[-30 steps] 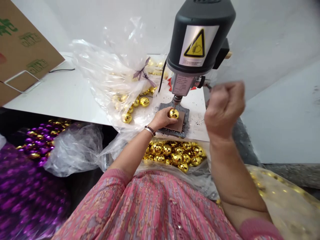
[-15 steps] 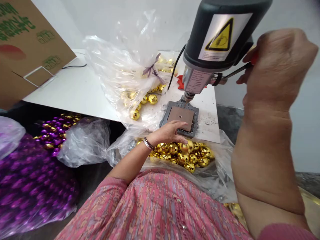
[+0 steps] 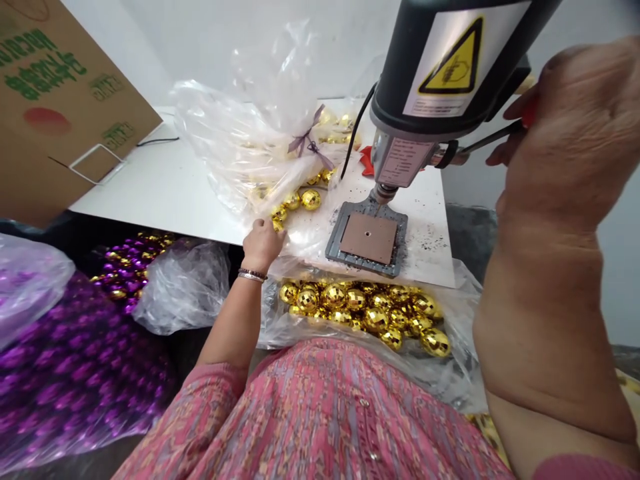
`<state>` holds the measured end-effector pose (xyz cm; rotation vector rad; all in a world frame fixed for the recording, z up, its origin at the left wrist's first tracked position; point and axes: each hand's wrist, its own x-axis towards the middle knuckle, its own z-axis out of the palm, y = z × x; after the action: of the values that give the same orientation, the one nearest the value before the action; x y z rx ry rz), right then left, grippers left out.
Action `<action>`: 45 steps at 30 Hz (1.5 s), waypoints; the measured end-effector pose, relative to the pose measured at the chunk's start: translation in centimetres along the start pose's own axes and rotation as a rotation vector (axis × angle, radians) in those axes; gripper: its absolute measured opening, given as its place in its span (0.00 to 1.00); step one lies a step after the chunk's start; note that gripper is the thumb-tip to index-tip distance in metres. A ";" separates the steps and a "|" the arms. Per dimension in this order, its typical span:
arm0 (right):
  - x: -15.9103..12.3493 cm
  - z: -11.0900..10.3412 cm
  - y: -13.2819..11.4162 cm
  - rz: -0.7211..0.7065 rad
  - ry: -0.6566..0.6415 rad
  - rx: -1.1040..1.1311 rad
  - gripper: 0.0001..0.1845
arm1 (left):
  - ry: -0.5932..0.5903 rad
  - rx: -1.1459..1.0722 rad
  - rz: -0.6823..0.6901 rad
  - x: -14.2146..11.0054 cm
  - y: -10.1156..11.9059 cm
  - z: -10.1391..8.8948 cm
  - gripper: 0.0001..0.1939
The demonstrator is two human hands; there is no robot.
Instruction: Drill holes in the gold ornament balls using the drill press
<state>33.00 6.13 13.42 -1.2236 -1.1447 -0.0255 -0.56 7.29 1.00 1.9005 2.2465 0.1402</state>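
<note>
My left hand (image 3: 263, 241) is at the mouth of a clear plastic bag (image 3: 215, 150), its fingers curled over a gold faceted bauble (image 3: 277, 225) that they mostly hide. Beside it on the table are more gold baubles (image 3: 311, 199). My right hand (image 3: 575, 127) is closed around the red-tipped feed lever (image 3: 493, 138) of a black bench drill press (image 3: 400, 87). Beneath the drill bit, a brown square block (image 3: 369, 237) with a small hole lies on the grey drill base (image 3: 340, 230); no bauble is on it.
An open plastic bag of gold baubles (image 3: 355, 300) hangs between the table edge and my lap. Purple baubles in a bag (image 3: 85, 380) stand at lower left. A cardboard box (image 3: 65, 167) is at upper left. Dark shavings lie on the white table (image 3: 160, 193).
My left hand has gone from above the front bag leftward to the baubles on the table. Another gold bauble now shows at the front bag's right side. My right hand stays on the lever.
</note>
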 end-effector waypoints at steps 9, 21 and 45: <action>-1.0 -0.5 -0.6 -0.091 -0.044 -0.061 0.17 | -0.233 -0.956 0.118 -0.8 2.4 0.7 0.33; -1.5 -1.0 -1.3 -0.082 -0.107 -0.093 0.15 | -0.487 -1.083 0.278 0.0 11.1 3.2 0.24; -2.2 -0.7 -4.0 0.114 -0.080 -0.057 0.19 | -0.306 -0.589 0.684 0.6 12.9 4.6 0.30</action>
<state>30.16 2.81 14.84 -1.3490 -1.1480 0.0787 12.74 9.80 -1.05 2.0559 1.1192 0.5013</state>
